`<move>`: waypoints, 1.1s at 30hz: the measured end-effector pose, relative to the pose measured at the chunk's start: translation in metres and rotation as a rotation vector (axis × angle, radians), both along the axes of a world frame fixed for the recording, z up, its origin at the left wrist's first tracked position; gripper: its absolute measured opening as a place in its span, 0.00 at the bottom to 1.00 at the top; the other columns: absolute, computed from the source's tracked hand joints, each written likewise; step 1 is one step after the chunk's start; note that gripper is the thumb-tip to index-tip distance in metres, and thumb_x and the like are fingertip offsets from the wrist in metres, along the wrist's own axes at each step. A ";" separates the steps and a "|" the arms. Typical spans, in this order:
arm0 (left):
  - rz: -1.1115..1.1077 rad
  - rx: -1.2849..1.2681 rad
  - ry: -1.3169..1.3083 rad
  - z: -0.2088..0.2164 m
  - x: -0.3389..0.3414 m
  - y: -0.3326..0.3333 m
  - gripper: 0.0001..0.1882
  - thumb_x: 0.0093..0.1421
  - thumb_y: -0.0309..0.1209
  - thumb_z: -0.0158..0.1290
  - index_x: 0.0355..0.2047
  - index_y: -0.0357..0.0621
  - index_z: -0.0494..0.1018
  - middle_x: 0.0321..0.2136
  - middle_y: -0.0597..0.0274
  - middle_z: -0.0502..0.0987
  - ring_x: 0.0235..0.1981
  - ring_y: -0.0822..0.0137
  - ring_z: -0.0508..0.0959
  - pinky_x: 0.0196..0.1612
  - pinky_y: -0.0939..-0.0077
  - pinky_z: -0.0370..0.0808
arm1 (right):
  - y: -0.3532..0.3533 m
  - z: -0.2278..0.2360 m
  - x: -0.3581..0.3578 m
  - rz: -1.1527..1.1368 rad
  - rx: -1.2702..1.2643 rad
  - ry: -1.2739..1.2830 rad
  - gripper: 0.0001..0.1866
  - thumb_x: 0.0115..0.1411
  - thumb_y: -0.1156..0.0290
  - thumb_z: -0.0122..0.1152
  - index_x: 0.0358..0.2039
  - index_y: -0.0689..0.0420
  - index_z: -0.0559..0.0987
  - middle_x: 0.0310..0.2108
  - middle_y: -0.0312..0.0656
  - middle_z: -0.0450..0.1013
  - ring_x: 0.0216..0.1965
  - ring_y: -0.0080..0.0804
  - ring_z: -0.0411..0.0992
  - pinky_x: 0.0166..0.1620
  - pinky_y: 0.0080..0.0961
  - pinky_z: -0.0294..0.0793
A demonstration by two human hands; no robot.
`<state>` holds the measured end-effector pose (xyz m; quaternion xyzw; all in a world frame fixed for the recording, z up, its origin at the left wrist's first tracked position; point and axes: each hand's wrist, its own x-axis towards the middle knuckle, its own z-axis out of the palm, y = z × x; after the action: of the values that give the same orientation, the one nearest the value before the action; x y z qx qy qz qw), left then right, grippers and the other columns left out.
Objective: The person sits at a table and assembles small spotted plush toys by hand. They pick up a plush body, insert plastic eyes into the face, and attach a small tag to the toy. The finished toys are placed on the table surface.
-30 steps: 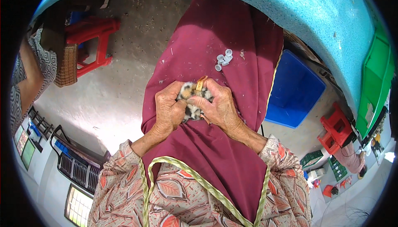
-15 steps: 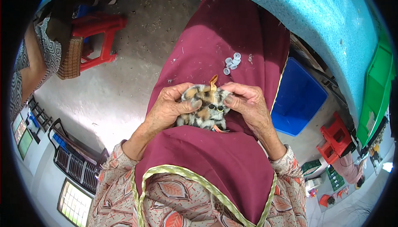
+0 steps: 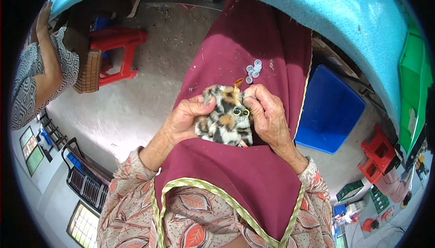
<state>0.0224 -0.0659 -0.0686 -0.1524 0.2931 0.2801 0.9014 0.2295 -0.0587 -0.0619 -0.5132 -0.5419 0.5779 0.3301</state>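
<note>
A small furry toy animal (image 3: 224, 120) with black, white and orange patches and two yellow-green eyes rests over my maroon lap cloth (image 3: 235, 175). My left hand (image 3: 186, 117) grips its left side with thumb and fingers. My right hand (image 3: 267, 114) presses against its right side, next to the eyes. Several small pale round plastic pieces (image 3: 253, 69) lie on the cloth just beyond the toy.
A blue plastic crate (image 3: 331, 112) stands to the right of my lap. A red stool (image 3: 120, 51) and a woven basket (image 3: 88, 71) are at the left, beside another person's arm (image 3: 43, 67). A turquoise curved surface (image 3: 340, 17) arches overhead. Red stools (image 3: 378, 153) sit far right.
Both hands have drawn the toy closer to me and turned it, so its face and two eyes now show. The round pieces stayed on the cloth.
</note>
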 end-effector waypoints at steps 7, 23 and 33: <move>-0.256 0.388 0.059 -0.002 0.008 -0.006 0.37 0.44 0.24 0.66 0.55 0.38 0.64 0.46 0.59 0.76 0.49 0.66 0.74 0.54 0.67 0.70 | 0.005 -0.001 0.009 0.022 0.229 0.047 0.03 0.56 0.80 0.51 0.26 0.63 0.68 0.22 0.44 0.63 0.24 0.38 0.66 0.30 0.28 0.67; -0.090 0.594 0.417 0.026 0.028 0.032 0.32 0.47 0.12 0.58 0.54 0.37 0.63 0.43 0.59 0.75 0.44 0.66 0.76 0.46 0.74 0.75 | 0.039 0.045 0.015 -0.030 0.119 -0.015 0.07 0.63 0.70 0.52 0.33 0.62 0.71 0.24 0.38 0.69 0.27 0.25 0.68 0.32 0.23 0.68; -0.474 0.837 0.724 0.061 0.009 0.027 0.21 0.48 0.28 0.65 0.42 0.35 0.76 0.34 0.65 0.80 0.35 0.74 0.77 0.44 0.75 0.74 | 0.039 0.024 0.019 0.225 -0.095 0.208 0.09 0.58 0.70 0.59 0.32 0.63 0.79 0.30 0.33 0.73 0.35 0.19 0.68 0.39 0.20 0.68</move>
<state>0.0318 -0.0392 -0.0081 0.3902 0.4722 0.1971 0.7654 0.2488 -0.0196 -0.0381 -0.4018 -0.5310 0.6860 0.2931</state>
